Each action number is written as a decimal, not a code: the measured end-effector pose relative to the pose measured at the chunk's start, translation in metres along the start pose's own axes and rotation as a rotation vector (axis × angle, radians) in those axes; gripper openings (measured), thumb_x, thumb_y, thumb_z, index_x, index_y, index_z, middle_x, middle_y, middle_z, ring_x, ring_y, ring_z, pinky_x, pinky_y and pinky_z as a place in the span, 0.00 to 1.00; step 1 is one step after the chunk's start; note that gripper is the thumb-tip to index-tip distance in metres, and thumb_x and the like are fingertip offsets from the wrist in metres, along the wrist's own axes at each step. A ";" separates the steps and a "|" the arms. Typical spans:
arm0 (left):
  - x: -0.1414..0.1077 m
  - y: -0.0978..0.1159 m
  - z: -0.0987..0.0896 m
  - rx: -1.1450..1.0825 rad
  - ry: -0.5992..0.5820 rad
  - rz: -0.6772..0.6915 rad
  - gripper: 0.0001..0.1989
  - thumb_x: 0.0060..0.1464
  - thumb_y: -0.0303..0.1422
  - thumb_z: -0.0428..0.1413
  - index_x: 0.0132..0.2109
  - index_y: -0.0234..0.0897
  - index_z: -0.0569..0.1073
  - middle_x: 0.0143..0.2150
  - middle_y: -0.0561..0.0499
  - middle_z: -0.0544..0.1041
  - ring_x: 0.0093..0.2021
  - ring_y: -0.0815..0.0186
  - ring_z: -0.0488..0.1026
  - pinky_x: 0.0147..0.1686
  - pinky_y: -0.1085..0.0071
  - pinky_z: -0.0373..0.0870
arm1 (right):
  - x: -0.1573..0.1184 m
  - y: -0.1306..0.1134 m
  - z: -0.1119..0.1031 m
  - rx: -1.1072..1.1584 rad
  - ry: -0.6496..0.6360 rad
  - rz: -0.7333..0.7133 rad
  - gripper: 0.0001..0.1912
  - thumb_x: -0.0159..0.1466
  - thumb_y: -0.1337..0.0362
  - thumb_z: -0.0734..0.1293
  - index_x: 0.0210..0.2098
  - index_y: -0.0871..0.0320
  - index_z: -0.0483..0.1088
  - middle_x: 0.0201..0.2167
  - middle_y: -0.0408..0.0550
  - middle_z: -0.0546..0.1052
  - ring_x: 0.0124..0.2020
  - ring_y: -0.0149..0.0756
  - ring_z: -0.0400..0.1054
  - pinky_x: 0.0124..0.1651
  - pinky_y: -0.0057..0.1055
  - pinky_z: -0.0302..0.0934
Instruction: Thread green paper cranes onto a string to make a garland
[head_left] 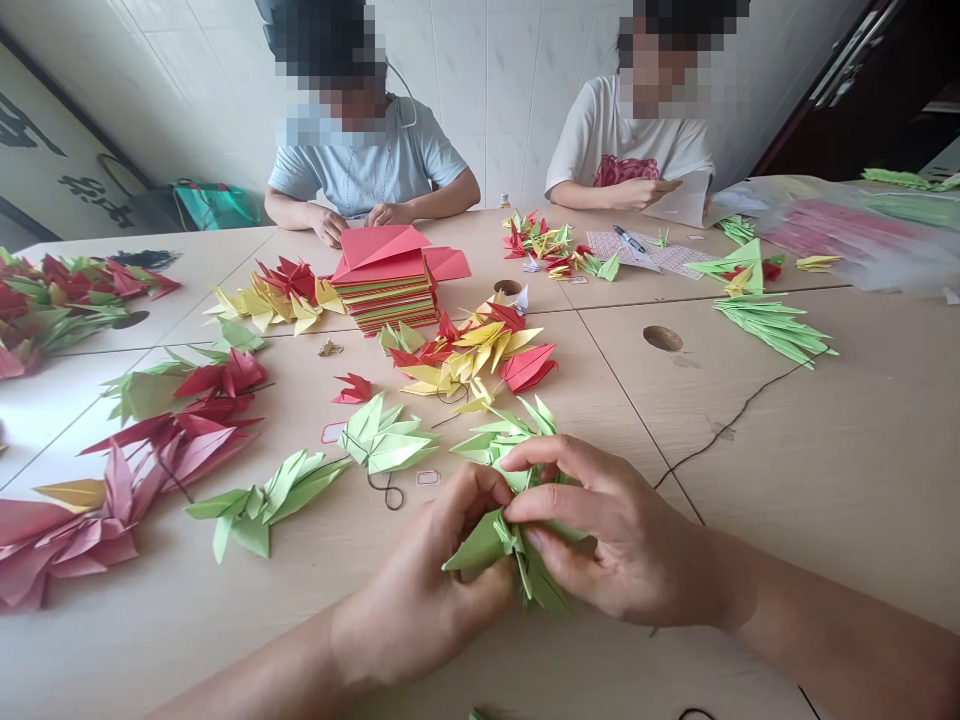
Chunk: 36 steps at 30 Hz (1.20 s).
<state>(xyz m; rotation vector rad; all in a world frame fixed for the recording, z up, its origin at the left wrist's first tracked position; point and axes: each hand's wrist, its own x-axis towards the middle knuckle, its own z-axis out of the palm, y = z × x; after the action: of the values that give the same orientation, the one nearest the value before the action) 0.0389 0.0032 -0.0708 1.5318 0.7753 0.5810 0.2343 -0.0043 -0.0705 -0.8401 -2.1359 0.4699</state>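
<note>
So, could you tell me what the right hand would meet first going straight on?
The right hand meets the pale green folded paper crane it already touches; then probably the left hand.

Bright, even indoor light, soft shadows, wide-angle distortion at the edges.
</note>
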 end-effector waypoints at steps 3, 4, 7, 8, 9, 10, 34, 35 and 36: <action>0.000 0.002 0.000 -0.003 0.011 -0.006 0.12 0.49 0.17 0.51 0.37 0.39 0.62 0.31 0.58 0.63 0.28 0.73 0.57 0.28 0.76 0.58 | -0.001 0.001 0.001 -0.031 -0.009 -0.012 0.09 0.60 0.76 0.63 0.38 0.59 0.71 0.46 0.53 0.71 0.39 0.34 0.69 0.42 0.32 0.66; 0.001 0.002 0.000 -0.014 0.015 -0.015 0.12 0.49 0.17 0.50 0.37 0.39 0.62 0.30 0.59 0.63 0.27 0.73 0.57 0.27 0.76 0.57 | -0.001 0.002 0.001 -0.041 -0.010 -0.017 0.09 0.60 0.76 0.63 0.38 0.59 0.71 0.46 0.53 0.72 0.39 0.34 0.69 0.42 0.32 0.66; 0.001 0.001 0.000 -0.058 0.032 -0.049 0.13 0.46 0.17 0.50 0.36 0.39 0.62 0.28 0.60 0.63 0.26 0.74 0.56 0.27 0.76 0.56 | -0.002 0.003 0.001 -0.061 -0.001 -0.021 0.08 0.60 0.76 0.63 0.36 0.59 0.71 0.44 0.52 0.72 0.38 0.33 0.69 0.41 0.32 0.67; 0.001 0.001 0.000 -0.070 0.039 -0.059 0.13 0.46 0.17 0.49 0.36 0.40 0.62 0.28 0.60 0.63 0.26 0.74 0.56 0.28 0.75 0.55 | -0.002 0.003 0.000 -0.061 0.000 -0.019 0.08 0.60 0.76 0.63 0.35 0.59 0.70 0.44 0.52 0.72 0.38 0.33 0.69 0.41 0.31 0.67; 0.001 0.001 0.001 -0.082 0.042 -0.067 0.13 0.46 0.17 0.50 0.36 0.40 0.61 0.29 0.60 0.64 0.26 0.74 0.56 0.28 0.75 0.55 | -0.003 0.003 0.000 -0.058 0.001 -0.016 0.08 0.60 0.76 0.63 0.35 0.59 0.70 0.43 0.52 0.72 0.38 0.33 0.69 0.41 0.31 0.67; 0.001 0.000 0.001 -0.097 0.045 -0.073 0.13 0.46 0.18 0.50 0.36 0.40 0.61 0.29 0.59 0.64 0.26 0.74 0.57 0.28 0.75 0.56 | -0.003 0.003 0.000 -0.054 0.001 -0.013 0.08 0.60 0.76 0.63 0.35 0.59 0.70 0.43 0.52 0.72 0.38 0.33 0.69 0.41 0.31 0.67; 0.004 -0.006 -0.001 -0.389 0.156 -0.101 0.07 0.63 0.37 0.54 0.40 0.41 0.64 0.34 0.58 0.67 0.34 0.72 0.67 0.36 0.74 0.68 | -0.001 0.003 -0.001 -0.122 0.113 0.014 0.07 0.62 0.75 0.63 0.38 0.61 0.69 0.42 0.54 0.72 0.40 0.37 0.69 0.43 0.35 0.66; 0.004 -0.006 -0.002 -0.421 0.163 -0.109 0.06 0.63 0.37 0.53 0.40 0.42 0.64 0.35 0.58 0.67 0.35 0.72 0.67 0.38 0.73 0.69 | 0.000 0.003 -0.001 -0.129 0.132 0.006 0.06 0.61 0.75 0.63 0.37 0.61 0.69 0.42 0.55 0.72 0.41 0.37 0.69 0.44 0.36 0.66; 0.005 -0.007 -0.002 -0.451 0.165 -0.116 0.05 0.63 0.36 0.53 0.41 0.42 0.65 0.35 0.58 0.68 0.36 0.71 0.68 0.39 0.72 0.70 | 0.000 0.003 -0.001 -0.138 0.141 -0.009 0.05 0.61 0.75 0.63 0.36 0.61 0.69 0.42 0.55 0.71 0.43 0.38 0.68 0.46 0.37 0.66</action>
<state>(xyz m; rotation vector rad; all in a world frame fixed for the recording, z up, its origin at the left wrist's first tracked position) 0.0393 0.0083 -0.0779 1.0285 0.7890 0.7455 0.2365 -0.0022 -0.0712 -0.9122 -2.0583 0.2534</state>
